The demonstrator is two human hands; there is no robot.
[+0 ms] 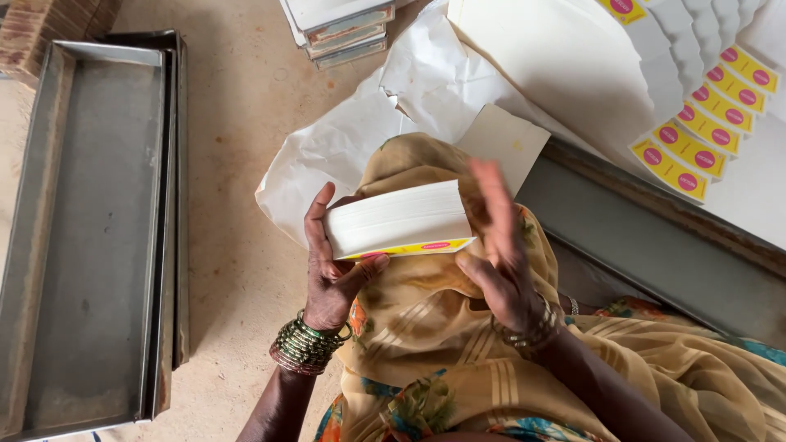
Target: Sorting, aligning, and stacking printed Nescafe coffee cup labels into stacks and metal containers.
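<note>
My left hand (327, 266) grips the left end of a thick stack of white cards (397, 218), thumb underneath; the bottom card shows a yellow face with a pink oval. My right hand (499, 245) is at the stack's right end, fingers spread and blurred, palm against the cards. The stack hovers over my lap, which is covered by a tan patterned cloth (458, 352). Green bangles (307, 344) ring my left wrist.
A long grey metal tray (90, 229) lies on the floor at the left. White paper sheets (344, 143) lie ahead, with a loose card (503, 139). Rows of yellow-ended cards (696, 131) fan out at the upper right. Stacked boxes (340, 29) sit at the top. A metal edge (647, 245) runs at the right.
</note>
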